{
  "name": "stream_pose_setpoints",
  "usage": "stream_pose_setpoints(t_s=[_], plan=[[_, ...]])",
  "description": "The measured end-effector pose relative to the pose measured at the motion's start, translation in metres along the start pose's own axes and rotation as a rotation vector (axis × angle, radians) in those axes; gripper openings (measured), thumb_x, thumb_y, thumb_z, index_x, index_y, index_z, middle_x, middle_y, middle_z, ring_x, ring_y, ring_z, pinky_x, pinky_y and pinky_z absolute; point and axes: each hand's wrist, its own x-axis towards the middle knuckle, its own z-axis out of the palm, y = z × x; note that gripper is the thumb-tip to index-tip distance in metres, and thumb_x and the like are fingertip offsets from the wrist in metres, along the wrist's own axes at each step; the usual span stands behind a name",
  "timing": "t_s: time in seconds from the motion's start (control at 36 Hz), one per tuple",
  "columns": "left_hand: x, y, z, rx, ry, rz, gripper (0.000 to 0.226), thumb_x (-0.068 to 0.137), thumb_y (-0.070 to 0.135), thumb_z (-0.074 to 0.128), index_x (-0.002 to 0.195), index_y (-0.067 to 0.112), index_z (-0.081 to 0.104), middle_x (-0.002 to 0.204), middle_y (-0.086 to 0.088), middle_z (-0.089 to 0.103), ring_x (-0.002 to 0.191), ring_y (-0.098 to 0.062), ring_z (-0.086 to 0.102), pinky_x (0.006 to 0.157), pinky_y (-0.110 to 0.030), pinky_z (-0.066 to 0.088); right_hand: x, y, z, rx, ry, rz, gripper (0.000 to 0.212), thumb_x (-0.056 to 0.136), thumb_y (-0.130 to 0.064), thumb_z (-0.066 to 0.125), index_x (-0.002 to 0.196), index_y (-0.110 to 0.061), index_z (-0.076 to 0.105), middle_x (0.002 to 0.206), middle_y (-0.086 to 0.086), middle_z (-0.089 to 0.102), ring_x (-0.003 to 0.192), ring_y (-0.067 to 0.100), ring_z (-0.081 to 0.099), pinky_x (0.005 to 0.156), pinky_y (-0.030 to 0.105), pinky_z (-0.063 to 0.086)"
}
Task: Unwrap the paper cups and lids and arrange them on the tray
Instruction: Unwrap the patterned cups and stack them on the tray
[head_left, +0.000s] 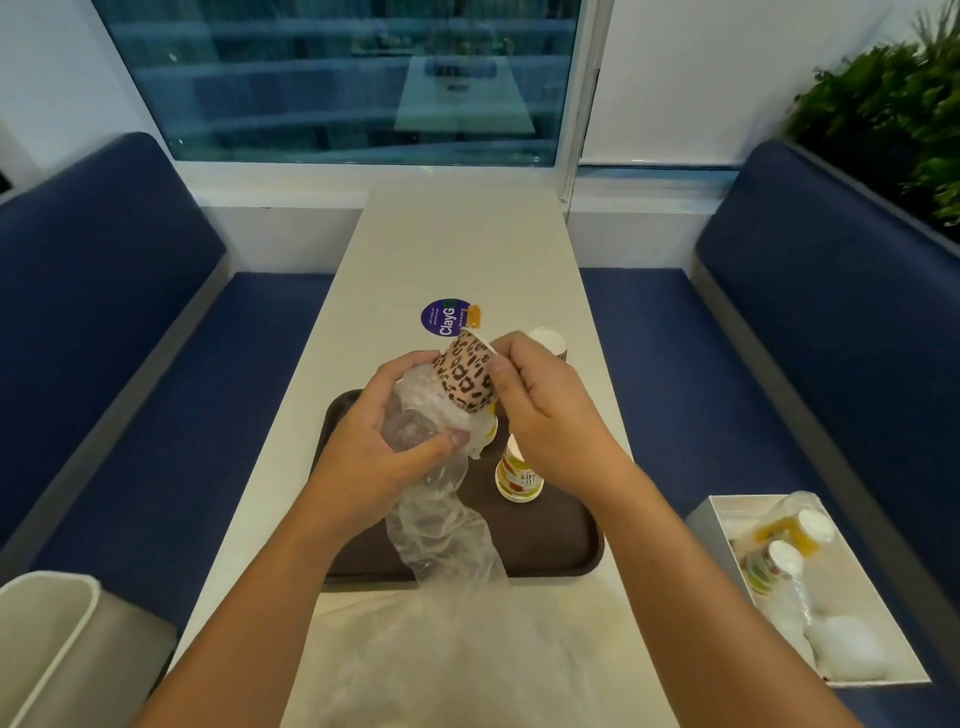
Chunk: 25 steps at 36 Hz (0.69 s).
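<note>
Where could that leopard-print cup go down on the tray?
The leopard-print cup could go on the bare right part of the tray, between the colourful cup and the right and near rims. The plastic wrap and the left hand crowd its left and middle. The table beyond the purple sticker is bare too.

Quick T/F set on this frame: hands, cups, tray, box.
1. The left hand grips the plastic wrap. True.
2. The right hand holds the leopard-print cup. True.
3. The tray holds no cup. False: a printed cup stands on it.
4. The white box lies on the person's left. False: it is on the right, with wrapped cups inside.
</note>
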Motion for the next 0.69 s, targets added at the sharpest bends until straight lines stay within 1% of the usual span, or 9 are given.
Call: stream_pose_setpoints(t_s=[0.08,0.14,0.19,0.36,0.47,0.53,0.58,0.64,0.69], plan=[[-0.002,0.002,-0.001,-0.009,0.013,0.009,0.069,0.085,0.013,0.083,0.143,0.036,0.052,0.129,0.018,0.064,0.124,-0.010,0.063,0.096,-0.032,0.060,0.000,-0.002,-0.007,-0.062,-0.100,-0.081,0.042,0.108,-0.017,0.050,0.149,-0.022,0.042,0.142,-0.008,0.039,0.125,-0.011,0.040,0.103,0.026,0.050],[-0.002,0.002,-0.002,0.011,0.021,0.014,0.069,0.086,0.011,0.082,0.143,0.038,0.052,0.133,0.014,0.063,0.125,-0.012,0.063,0.096,-0.034,0.060,-0.003,-0.004,-0.012,-0.137,-0.143,-0.145,0.076,0.100,-0.010,0.060,0.161,-0.033,0.020,0.156,-0.014,0.019,0.139,-0.005,0.028,0.110,0.029,0.048],[-0.003,0.000,-0.003,0.047,0.015,0.018,0.069,0.086,0.015,0.083,0.141,0.044,0.052,0.136,0.013,0.061,0.126,-0.015,0.063,0.098,-0.038,0.060,-0.003,-0.006,-0.016,-0.286,-0.175,-0.223,0.095,0.092,-0.002,0.063,0.162,-0.041,0.011,0.162,-0.014,0.010,0.141,0.012,0.030,0.109,0.037,0.049],[0.000,-0.002,-0.001,0.040,0.009,-0.004,0.071,0.085,0.020,0.084,0.143,0.043,0.051,0.133,0.015,0.064,0.125,-0.014,0.064,0.099,-0.038,0.060,0.012,0.011,-0.013,-0.664,-0.222,-0.395,0.091,0.081,-0.004,0.076,0.158,-0.027,0.032,0.159,-0.005,0.031,0.130,0.023,0.036,0.103,0.047,0.050],[0.004,-0.004,0.000,0.069,0.024,-0.011,0.073,0.078,0.034,0.083,0.141,0.050,0.050,0.132,0.028,0.059,0.125,0.001,0.058,0.093,-0.021,0.058,0.022,0.031,-0.014,-0.724,-0.120,-0.459,0.083,0.080,-0.017,0.084,0.152,-0.023,0.042,0.150,-0.002,0.048,0.123,0.027,0.045,0.096,0.049,0.051],[0.006,-0.005,-0.001,0.094,0.042,-0.007,0.071,0.082,0.030,0.084,0.139,0.054,0.050,0.134,0.030,0.055,0.123,0.006,0.055,0.085,-0.010,0.054,0.028,0.042,-0.019,-0.631,0.011,-0.380,0.072,0.081,-0.022,0.084,0.145,-0.024,0.050,0.143,-0.004,0.055,0.123,0.027,0.046,0.097,0.049,0.047],[0.007,-0.007,-0.002,0.114,0.057,-0.017,0.071,0.083,0.028,0.084,0.139,0.056,0.049,0.139,0.029,0.051,0.124,0.005,0.054,0.080,-0.004,0.050,0.035,0.049,-0.025,-0.404,0.151,-0.190,0.065,0.081,-0.027,0.086,0.137,-0.027,0.053,0.132,-0.009,0.060,0.123,0.020,0.046,0.098,0.034,0.045],[0.009,-0.010,-0.004,0.115,0.062,-0.035,0.073,0.080,0.035,0.084,0.140,0.057,0.049,0.143,0.025,0.049,0.127,-0.001,0.053,0.082,-0.004,0.050,0.042,0.058,-0.027,-0.210,0.268,-0.007,0.068,0.081,-0.033,0.087,0.138,-0.030,0.048,0.128,-0.016,0.053,0.122,0.009,0.042,0.089,0.011,0.036],[0.011,-0.013,-0.005,0.124,0.059,-0.050,0.075,0.075,0.044,0.081,0.141,0.058,0.047,0.147,0.023,0.047,0.130,-0.006,0.053,0.084,-0.004,0.050,0.049,0.072,-0.024,-0.125,0.311,0.138,0.078,0.082,-0.037,0.086,0.145,-0.030,0.040,0.137,-0.011,0.051,0.127,0.010,0.040,0.088,0.010,0.032]])
